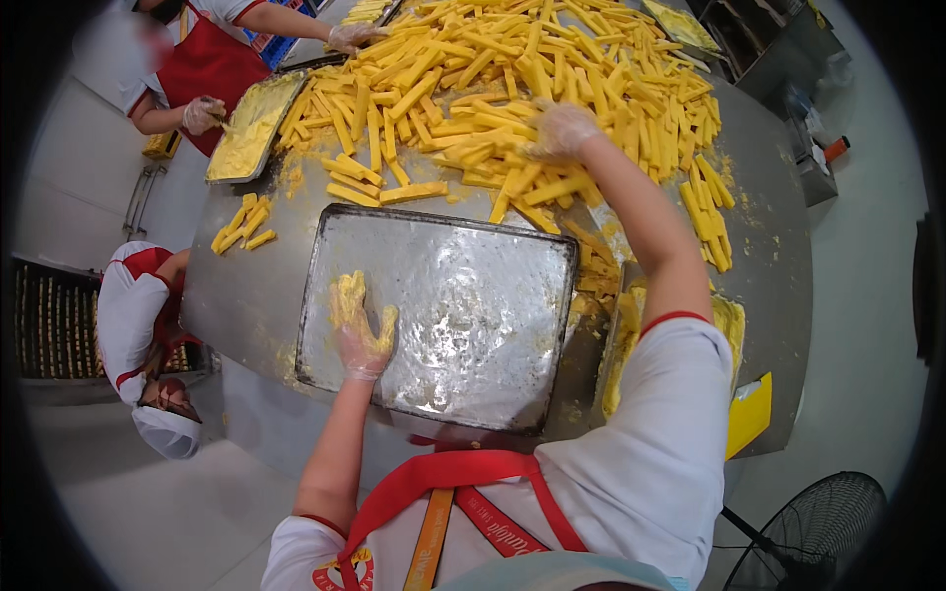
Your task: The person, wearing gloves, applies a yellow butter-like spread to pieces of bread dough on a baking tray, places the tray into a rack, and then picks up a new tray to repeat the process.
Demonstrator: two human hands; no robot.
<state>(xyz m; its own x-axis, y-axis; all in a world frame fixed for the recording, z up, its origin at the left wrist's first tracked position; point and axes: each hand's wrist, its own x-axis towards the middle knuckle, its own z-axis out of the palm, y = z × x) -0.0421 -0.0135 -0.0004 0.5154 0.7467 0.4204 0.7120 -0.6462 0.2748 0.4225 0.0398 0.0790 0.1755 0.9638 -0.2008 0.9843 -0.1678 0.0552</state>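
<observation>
A plastic-gloved left hand of mine [362, 325] is laid on the left part of a bare metal baking tray [473, 310], fingers extended and thumb apart. Yellow residue coats its fingers. My right hand [565, 131], also gloved, reaches into a large heap of yellow cake sticks [458, 66]. It touches sticks in the near middle of the heap; whether it grips any is hidden. Several loose sticks [388, 192] lie just beyond the tray's far edge. Beneath my right arm, a tray with yellow spread [728, 325] is partly covered.
Across the metal table [244, 295], a co-worker's gloved hand [203, 116] is at another tray of yellow spread [255, 125]. A second person [140, 318] bends at the left, near a rack [55, 318]. A yellow card [750, 417] and a fan [809, 532] are at right.
</observation>
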